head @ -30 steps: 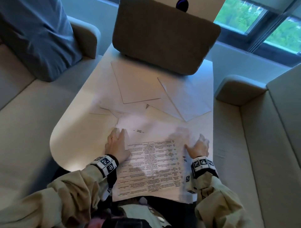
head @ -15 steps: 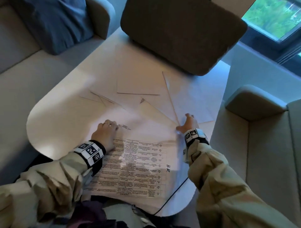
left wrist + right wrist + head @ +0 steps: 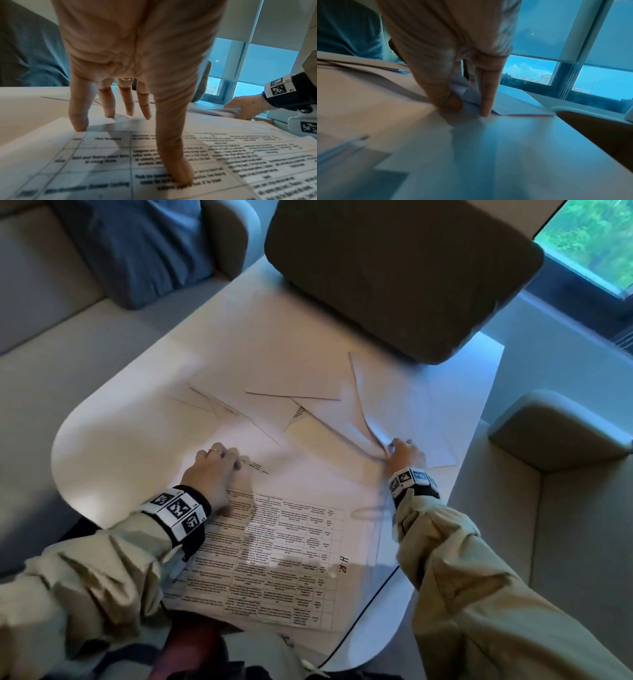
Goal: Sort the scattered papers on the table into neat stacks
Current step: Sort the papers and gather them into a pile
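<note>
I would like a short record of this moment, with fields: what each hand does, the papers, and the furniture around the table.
left hand: fingers spread, pressing the printed table sheet flat
right hand: pinches the lifted corner of a blank sheet
loose papers: several blank sheets, overlapping, unstacked
table: white, rounded end
chair back: dark, at far edge
cushion: blue, on sofa

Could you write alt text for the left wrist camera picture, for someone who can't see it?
Seen from the wrist, the left hand presses straight, spread fingertips onto a printed sheet with a table of text. At far right, the right hand pinches the lifted edge of other papers, with windows behind.
</note>
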Action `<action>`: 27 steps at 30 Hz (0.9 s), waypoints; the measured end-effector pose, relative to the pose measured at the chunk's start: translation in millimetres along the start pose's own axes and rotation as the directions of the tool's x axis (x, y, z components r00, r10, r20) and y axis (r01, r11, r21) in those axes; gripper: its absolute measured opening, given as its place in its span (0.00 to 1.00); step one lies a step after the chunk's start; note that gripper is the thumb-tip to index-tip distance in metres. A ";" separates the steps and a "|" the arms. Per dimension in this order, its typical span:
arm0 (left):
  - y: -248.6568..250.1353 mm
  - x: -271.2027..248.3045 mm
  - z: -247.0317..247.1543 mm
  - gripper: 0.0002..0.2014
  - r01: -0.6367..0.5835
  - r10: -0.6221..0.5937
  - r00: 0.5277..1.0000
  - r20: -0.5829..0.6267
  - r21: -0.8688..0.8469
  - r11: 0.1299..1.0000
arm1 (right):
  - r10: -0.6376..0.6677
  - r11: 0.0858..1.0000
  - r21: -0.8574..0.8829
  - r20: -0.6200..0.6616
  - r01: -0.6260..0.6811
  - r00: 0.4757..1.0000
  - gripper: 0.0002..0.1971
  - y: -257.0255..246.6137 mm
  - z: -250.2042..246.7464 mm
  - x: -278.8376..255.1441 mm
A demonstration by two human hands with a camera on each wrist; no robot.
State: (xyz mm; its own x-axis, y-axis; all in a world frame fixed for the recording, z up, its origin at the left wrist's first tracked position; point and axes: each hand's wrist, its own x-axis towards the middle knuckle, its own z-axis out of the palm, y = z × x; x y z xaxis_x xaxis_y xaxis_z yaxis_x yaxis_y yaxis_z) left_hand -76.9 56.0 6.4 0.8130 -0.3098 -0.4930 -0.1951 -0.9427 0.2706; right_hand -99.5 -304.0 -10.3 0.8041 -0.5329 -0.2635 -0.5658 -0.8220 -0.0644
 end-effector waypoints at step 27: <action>116.4 34.8 -109.9 0.15 -0.774 0.469 0.596 -0.652 -0.310 0.552 | -0.302 0.565 0.095 -0.901 0.820 0.312 0.08 -65.6 -163.7 -114.2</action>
State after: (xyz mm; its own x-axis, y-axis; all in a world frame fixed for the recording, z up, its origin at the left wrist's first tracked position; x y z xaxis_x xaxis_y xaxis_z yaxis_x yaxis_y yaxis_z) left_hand -11.1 -50.9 111.6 0.7502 -0.5463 0.3723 -0.5669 -0.2418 0.7875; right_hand -124.4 -222.1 181.6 0.5860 -0.0994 0.8042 0.3220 -0.8822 -0.3437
